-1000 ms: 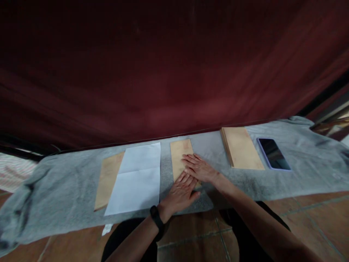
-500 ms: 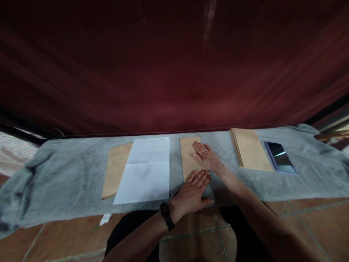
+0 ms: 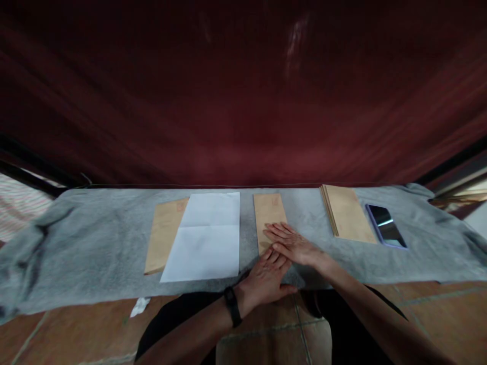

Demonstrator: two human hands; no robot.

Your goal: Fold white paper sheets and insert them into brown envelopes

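Observation:
A brown paper envelope [image 3: 268, 205] lies lengthwise on the grey cloth in front of me, a faint red mark at its far right corner. My right hand [image 3: 291, 244] rests flat on its lower half, fingers stretched out and pointing left. My left hand [image 3: 266, 278], with a black band on the wrist, lies flat over the envelope's near end. The right thumb and the left fingertips touch or overlap. Both hands are open and hide the near part of the envelope.
Left of the envelope, white paper sheets [image 3: 207, 238] with a crease partly cover other brown envelopes [image 3: 163, 235]. To the right are a stack of brown envelopes [image 3: 350, 213] and a phone [image 3: 387, 226]. Grey cloth [image 3: 95, 243] covers the surface; a dark red panel [image 3: 243, 126] rises behind.
My right hand has slid down the envelope toward me and now meets the left hand. The left hand has barely moved. The view has shifted slightly.

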